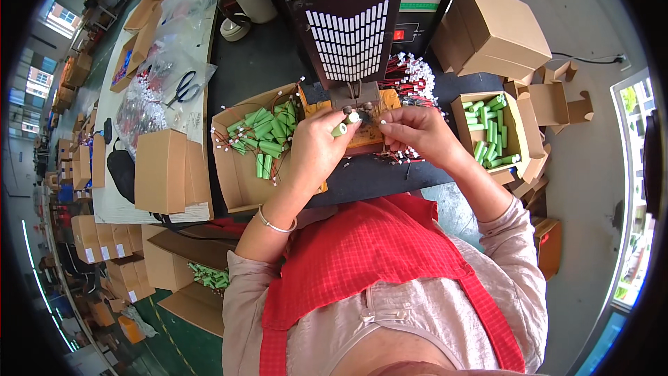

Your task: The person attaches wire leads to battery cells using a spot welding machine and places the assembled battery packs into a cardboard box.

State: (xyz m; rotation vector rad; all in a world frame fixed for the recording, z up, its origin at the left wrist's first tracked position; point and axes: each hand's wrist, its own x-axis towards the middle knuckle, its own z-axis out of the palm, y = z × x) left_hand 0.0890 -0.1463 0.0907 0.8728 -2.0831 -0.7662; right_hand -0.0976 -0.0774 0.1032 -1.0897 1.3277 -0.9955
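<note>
My left hand is closed around green battery cells; two show at its fingertips, one green cell lying beside another whose pale end faces up. They are held at the front of a bench welding machine, just below its two thin metal pins. Pinched in my right hand, close to the cells, is what looks like a wire lead with a small white connector; the fingers hide most of it. An orange-yellow block sits under both hands.
At left, a cardboard box holds green cells with wires. At right, another box holds plain green cells. Red-and-black leads with white connectors lie behind my right hand. Scissors rest on the left table beside plastic bags.
</note>
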